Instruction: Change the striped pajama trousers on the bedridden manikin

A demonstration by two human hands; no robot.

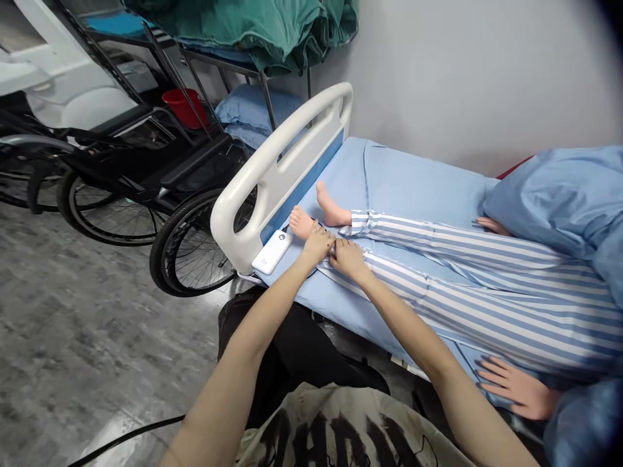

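Observation:
A manikin in blue-and-white striped trousers (438, 272) lies on the bed, its legs stretched toward the footboard. My left hand (318, 244) is closed over the ankle end of the nearer foot (300, 222), whose toes show beyond my fingers. Right beside it, my right hand (348, 258) grips the lower leg at the trouser cuff; the two hands nearly touch. The farther foot (332, 206) rests with its toes up, untouched. Close to my left hand, a white power bank (273, 251) with a lit display lies on the sheet by the footboard.
The white footboard (287, 143) rises at the bed's end. Beyond it stand a black wheelchair (160, 175), a red bucket (185, 108) and a rack (265, 97) with green cloth on top. The manikin's hand (518, 386) lies near the bed's front edge. A blue quilt (564, 194) covers its upper part.

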